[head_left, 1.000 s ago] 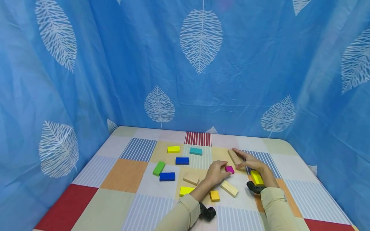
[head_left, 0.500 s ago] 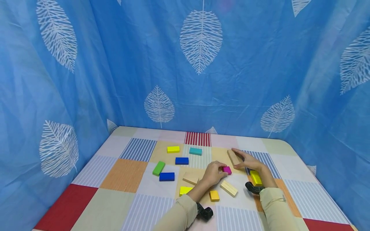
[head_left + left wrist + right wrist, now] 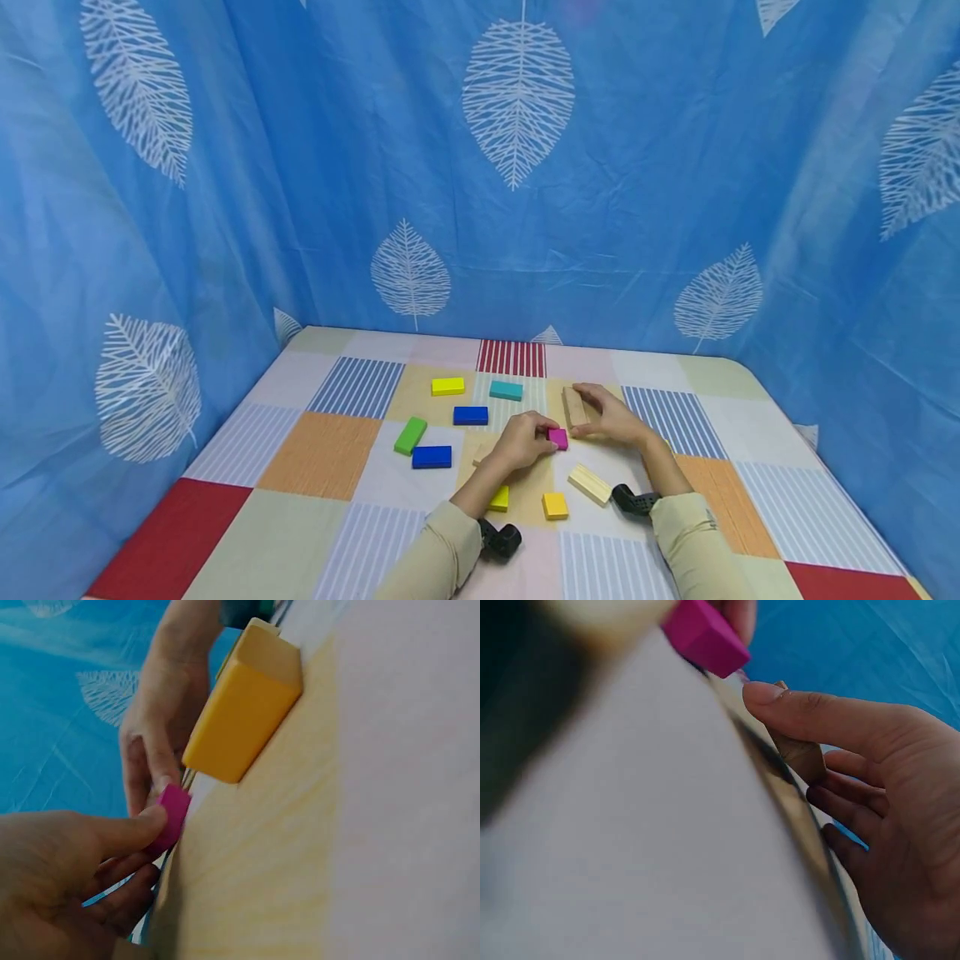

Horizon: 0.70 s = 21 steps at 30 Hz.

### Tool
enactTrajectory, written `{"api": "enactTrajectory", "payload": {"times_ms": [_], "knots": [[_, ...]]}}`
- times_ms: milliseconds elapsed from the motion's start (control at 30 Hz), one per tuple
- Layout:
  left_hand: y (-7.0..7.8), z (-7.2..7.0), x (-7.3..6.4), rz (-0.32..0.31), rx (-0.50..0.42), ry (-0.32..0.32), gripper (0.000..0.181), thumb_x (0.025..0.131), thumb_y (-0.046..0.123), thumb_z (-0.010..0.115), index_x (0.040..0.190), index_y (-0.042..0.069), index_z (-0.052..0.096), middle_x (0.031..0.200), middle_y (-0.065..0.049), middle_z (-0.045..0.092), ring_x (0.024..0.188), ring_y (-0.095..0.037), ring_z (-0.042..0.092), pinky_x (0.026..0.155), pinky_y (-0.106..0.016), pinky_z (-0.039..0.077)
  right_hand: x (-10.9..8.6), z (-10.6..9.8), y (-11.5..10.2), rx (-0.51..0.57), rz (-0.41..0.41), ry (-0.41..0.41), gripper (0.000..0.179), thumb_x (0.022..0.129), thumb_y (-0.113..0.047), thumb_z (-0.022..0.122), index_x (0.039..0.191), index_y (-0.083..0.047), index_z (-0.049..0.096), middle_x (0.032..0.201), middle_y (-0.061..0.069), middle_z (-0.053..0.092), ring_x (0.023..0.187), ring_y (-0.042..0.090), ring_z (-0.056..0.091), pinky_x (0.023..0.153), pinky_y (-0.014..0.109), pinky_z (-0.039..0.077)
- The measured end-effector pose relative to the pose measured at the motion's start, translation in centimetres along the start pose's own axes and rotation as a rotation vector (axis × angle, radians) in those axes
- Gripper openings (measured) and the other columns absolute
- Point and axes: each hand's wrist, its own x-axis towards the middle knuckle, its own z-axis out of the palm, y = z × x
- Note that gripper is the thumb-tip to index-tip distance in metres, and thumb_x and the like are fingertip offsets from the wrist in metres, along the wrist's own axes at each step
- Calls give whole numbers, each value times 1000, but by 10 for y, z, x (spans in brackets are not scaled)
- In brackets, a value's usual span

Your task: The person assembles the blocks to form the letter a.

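My left grip (image 3: pixel 522 442) pinched the magenta block (image 3: pixel 558 439) between thumb and fingers, close above or on the table (image 3: pixel 300 546). My right grip (image 3: pixel 615 419), spread wider, held the plain wooden block (image 3: pixel 573 408) by its ends, just to the far right. I seemed to be positioning the pair; the next move likely called for gentle alignment before release.

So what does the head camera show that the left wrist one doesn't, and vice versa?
Only the head view shows the green block, teal block and red-striped patch. Only the left wrist view gives a low, close look at the left hand pinching the magenta block; I make out no extra thing there. Both show that hand and block, the right hand, orange-yellow block and blue curtain.
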Motion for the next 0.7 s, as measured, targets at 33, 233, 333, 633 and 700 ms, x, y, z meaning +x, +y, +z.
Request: {"api": "enactTrajectory", "payload": {"times_ms": [33,233,333,633,700], "knots": [[0,0,0,-1,-3,-21,24,79,13,73,103,10,70,98,1,63,90,-10,55,83,-24,47,-1,2,0,-26,1,8,87,67,-30,82,136,2,39,137,23,38,126,41,34,102,53,27],[-1,-3,-3,-27,-12,-64,34,78,20,75,110,12,68,107,2,64,101,-13,55,91,-29,44,-6,7,1,-74,18,1,89,74,-37,76,143,-6,31,146,20,28,133,40,23,103,59,21],[-3,-5,-5,-59,-32,-40,35,75,23,77,108,14,69,105,3,65,99,-13,56,90,-30,45,-7,6,1,-15,36,-27,83,81,-35,70,146,-8,25,149,17,21,135,38,17,105,57,16],[-4,-2,-8,-48,-36,-4,29,76,25,77,103,17,73,95,9,68,95,-9,58,89,-31,45,-11,2,4,22,31,-62,77,83,-35,67,144,-7,30,148,17,24,135,37,19,106,55,15],[-4,-2,-7,-41,-17,1,29,76,26,77,103,18,73,96,10,68,97,-10,57,91,-34,43,-12,3,5,4,24,-55,77,83,-36,68,144,-7,31,148,17,25,135,38,19,106,56,15]]}}
